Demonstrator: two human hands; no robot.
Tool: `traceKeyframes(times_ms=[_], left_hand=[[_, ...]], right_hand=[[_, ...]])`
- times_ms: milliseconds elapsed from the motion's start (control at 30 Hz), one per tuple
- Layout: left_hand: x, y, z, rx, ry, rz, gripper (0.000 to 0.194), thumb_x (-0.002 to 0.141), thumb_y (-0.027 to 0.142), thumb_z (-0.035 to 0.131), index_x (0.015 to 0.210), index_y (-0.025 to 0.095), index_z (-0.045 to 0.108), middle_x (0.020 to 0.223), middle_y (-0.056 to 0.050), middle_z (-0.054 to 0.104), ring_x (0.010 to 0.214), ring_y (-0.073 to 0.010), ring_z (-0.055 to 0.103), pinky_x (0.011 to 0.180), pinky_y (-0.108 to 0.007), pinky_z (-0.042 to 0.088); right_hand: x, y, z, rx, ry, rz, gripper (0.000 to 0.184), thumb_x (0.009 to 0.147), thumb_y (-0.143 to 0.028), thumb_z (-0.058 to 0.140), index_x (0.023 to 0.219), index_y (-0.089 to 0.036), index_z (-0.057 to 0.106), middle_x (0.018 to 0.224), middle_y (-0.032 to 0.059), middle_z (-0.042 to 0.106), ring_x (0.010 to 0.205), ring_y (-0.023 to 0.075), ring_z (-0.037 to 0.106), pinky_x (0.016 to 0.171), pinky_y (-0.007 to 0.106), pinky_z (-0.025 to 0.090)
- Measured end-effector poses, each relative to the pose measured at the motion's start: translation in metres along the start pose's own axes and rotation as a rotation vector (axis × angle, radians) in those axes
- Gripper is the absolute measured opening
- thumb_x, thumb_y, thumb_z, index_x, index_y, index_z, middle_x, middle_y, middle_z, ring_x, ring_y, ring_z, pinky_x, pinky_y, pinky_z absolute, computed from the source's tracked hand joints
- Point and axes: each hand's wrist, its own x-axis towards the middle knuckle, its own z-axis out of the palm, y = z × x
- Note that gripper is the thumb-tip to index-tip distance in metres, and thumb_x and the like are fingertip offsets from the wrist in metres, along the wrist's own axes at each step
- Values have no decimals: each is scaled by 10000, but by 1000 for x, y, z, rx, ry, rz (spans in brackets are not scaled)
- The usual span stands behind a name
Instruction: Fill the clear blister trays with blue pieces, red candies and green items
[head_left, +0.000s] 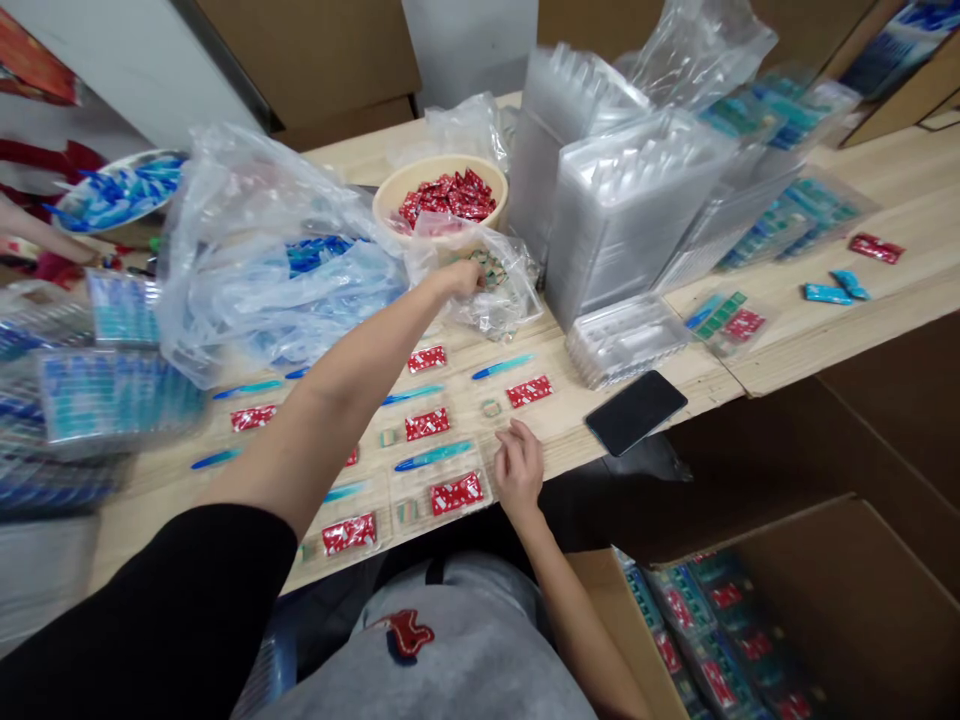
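Observation:
My left hand (466, 278) reaches across the table into a clear plastic bag (501, 310) of small green-and-beige pieces. Its fingers are bent together among them; what they grip is hidden. Near the table's front edge rests my right hand (519, 462), fingers loosely curled and slightly apart, with nothing visible in them. Beside it lie clear plastic trays, each with a blue pen (433, 457), a red patterned packet (456, 493) and a small green-and-beige piece (407, 511). My left forearm covers part of these rows.
Behind the bag stands a cream bowl (384, 200) of red packets. Tall stacks of clear trays (615, 220) and a phone (636, 412) are to the right. Large plastic bags (262, 290) and filled packs lie left, near another person's arm (37, 235). A cardboard box (847, 560) holds packs below.

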Motion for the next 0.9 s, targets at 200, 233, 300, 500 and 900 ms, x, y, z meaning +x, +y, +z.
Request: traceKeyframes(times_ms=[200, 233, 300, 500, 900], left_hand=[[-30, 17, -12, -90, 155, 146, 181, 649, 82, 663, 513, 155, 568, 527, 12, 516, 691, -164, 541, 722, -259, 404], [-39, 20, -13, -132, 176, 164, 142, 665, 86, 669, 560, 149, 597, 560, 12, 543, 674, -151, 533, 709, -253, 406], [-59, 25, -15, -320, 167, 158, 70, 722, 117, 671, 667, 141, 636, 638, 9, 589, 654, -123, 533, 690, -242, 421], [-110, 35, -12, -1044, 20, 73, 98, 781, 187, 717, 810, 154, 629, 732, 23, 619, 642, -65, 574, 685, -202, 475], [-107, 28, -9, -1056, 130, 75, 194, 794, 332, 719, 803, 161, 629, 770, 3, 655, 685, -90, 615, 650, -209, 470]], right_hand=[[4, -3, -8, 121, 13, 94, 247, 896, -89, 446, 1044, -174, 624, 1074, 136, 611, 978, 214, 623, 820, 391, 551], [12, -4, -11, 178, 23, 125, 242, 906, -102, 446, 1057, -176, 620, 1053, 129, 617, 991, 211, 624, 831, 386, 552], [36, -5, -15, 321, 36, 190, 221, 927, -145, 456, 1075, -185, 616, 1004, 107, 639, 973, 200, 637, 834, 369, 556], [160, 2, 16, 777, -65, 331, 263, 900, -384, 567, 1098, -215, 606, 956, 46, 674, 815, 150, 669, 762, 305, 577], [219, 13, 75, 1097, -121, 491, 344, 685, -450, 777, 841, -188, 618, 758, -27, 625, 605, 100, 604, 595, 248, 567]])
